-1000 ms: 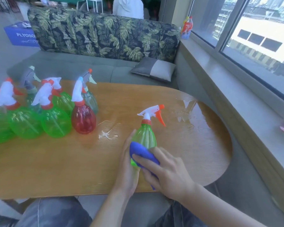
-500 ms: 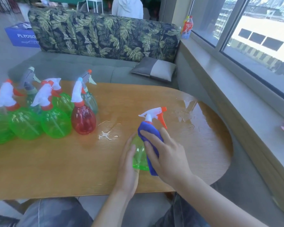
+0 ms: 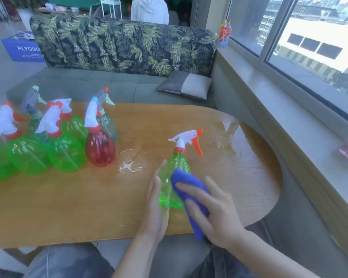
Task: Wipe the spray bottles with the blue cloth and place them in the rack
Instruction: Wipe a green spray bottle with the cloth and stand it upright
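Head camera looks down on a wooden tabletop [image 3: 68, 213] where one green spray bottle [image 3: 174, 177] stands upright near the front edge, well apart from the other bottles. Left hand [image 3: 155, 205] lies flat against the left side of this bottle, its fingers straight and pressed together, steadying it rather than wrapping it. Right hand [image 3: 215, 213] holds the blue cloth [image 3: 189, 195] against the bottle's right front, fingers spread across the cloth and pressing it onto the plastic; the cloth hangs down past the bottle's base toward the tabletop's edge. White trigger head [image 3: 186, 137] with its orange nozzle sits above the cloth, uncovered. Far to the left of the green spray bottle stands a cluster of waiting bottles: a red spray bottle [image 3: 99, 147] nearest, then several green ones [image 3: 65, 153] and greyish ones behind them. Small splashes of water [image 3: 129, 166] lie on the wood between the red bottle and the one being wiped, and a larger wet patch [image 3: 227, 135] lies beyond it to the right. No rack shows anywhere in view. As a judgement, the task is at an early stage: one bottle is mid-wipe, none can be seen racked, and the whole cluster is left to do.
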A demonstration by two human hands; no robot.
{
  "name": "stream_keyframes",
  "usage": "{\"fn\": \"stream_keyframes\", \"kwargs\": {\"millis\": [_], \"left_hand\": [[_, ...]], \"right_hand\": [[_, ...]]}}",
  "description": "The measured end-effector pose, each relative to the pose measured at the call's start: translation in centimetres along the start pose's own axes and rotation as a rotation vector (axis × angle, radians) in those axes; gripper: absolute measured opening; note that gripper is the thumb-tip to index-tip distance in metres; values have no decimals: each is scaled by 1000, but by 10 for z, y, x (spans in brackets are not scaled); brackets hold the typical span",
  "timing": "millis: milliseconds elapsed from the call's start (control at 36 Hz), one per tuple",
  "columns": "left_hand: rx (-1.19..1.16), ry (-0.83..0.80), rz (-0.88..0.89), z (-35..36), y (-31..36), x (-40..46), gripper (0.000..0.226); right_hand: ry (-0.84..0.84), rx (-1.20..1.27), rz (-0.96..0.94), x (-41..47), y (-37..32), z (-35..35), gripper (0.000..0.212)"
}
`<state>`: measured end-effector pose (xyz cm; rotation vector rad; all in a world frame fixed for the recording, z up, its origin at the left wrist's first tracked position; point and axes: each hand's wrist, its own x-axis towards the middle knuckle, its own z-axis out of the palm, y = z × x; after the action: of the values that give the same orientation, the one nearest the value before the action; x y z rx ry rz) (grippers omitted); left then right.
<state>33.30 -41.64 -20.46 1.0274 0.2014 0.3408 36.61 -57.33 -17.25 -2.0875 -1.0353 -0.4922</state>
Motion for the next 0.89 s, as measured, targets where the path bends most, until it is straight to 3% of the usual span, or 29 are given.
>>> {"fn": "stream_keyframes", "kwargs": {"millis": [111, 278, 556, 694, 889], "left_hand": [[2, -35, 12, -2, 0, 1, 97], [-36, -60, -5, -3, -2, 4, 62], [80, -51, 14, -1, -6, 5, 40], [161, -62, 49, -2, -6, 3, 60], [162, -79, 29, 0, -6, 3, 45]], "right_hand": [[142, 316, 440, 9, 0, 3, 28], [104, 498, 652, 11, 1, 8, 24], [128, 539, 637, 10, 3, 13, 30], [11, 385, 489, 21, 10, 6, 32], [-98, 103, 348, 46, 29, 2, 40]]}}
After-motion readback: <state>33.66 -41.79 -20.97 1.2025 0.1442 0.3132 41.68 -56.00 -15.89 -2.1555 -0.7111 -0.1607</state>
